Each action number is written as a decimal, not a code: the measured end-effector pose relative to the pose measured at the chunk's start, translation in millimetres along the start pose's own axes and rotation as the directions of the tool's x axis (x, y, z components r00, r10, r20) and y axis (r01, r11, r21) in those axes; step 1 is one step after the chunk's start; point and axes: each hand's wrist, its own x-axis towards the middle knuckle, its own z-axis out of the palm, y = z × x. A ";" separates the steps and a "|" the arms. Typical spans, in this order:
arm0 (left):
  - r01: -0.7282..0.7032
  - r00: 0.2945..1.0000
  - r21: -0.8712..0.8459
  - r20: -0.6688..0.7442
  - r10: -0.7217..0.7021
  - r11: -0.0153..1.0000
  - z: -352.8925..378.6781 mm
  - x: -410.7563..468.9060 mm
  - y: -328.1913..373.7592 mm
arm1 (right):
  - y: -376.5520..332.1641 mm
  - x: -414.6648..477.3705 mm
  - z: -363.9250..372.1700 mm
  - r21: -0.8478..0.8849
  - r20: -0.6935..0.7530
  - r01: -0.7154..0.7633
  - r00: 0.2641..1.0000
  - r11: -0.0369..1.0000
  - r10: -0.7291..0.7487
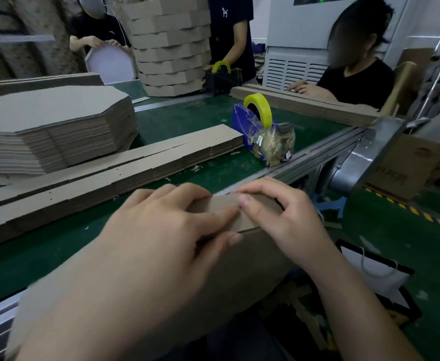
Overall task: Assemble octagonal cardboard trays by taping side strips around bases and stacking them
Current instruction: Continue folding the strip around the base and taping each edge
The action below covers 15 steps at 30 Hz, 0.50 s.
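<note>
A workshop with a green floor holds a long green-topped bench (192, 118) edged in aluminium rail. At its near edge, partly overhanging toward the person, the cardboard tray (242, 259) stands tilted on its side. Both hands meet on its upper wall. The left hand (161, 230) curls its fingers over the top of the wall, thumb lying along the near face. The right hand (281, 217) grips the same wall just beside it, fingers hooked over the top and thumb pressed flat on the front; the two thumbs almost touch.

Beyond the hands lie long stacks of flat side strips (135, 162). Behind these, to the left, sits a thick stack of octagonal bases (52, 126). A blue tape dispenser (241, 126) with a yellow tape roll (258, 108) stands at the strips' right end, loose tape scraps stuck to its front. Across the bench rises a tall stack of finished trays (172, 48), with a second, dark dispenser (222, 76) near its foot. Three other people work on the far side; one holds a white-lined tray (110, 63). A white paper bag (375, 269) rests on the floor at right.
</note>
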 end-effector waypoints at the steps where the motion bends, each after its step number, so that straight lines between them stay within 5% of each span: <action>1: 0.000 1.000 0.001 0.012 0.000 1.000 1.1 2.7 1.1 | 0.1 1.4 -3.1 0.047 0.017 -0.051 0.999 0.998 0.050; 9: 0.014 0.999 0.005 0.029 -0.014 1.000 11.4 8.5 -0.3 | 9.2 11.6 -11.2 0.248 0.085 -0.236 0.971 0.940 0.221; 15: 0.032 0.999 0.031 -0.007 -0.032 0.999 16.7 11.7 -1.0 | 13.7 17.7 -9.1 0.186 0.112 -0.252 0.966 0.950 0.235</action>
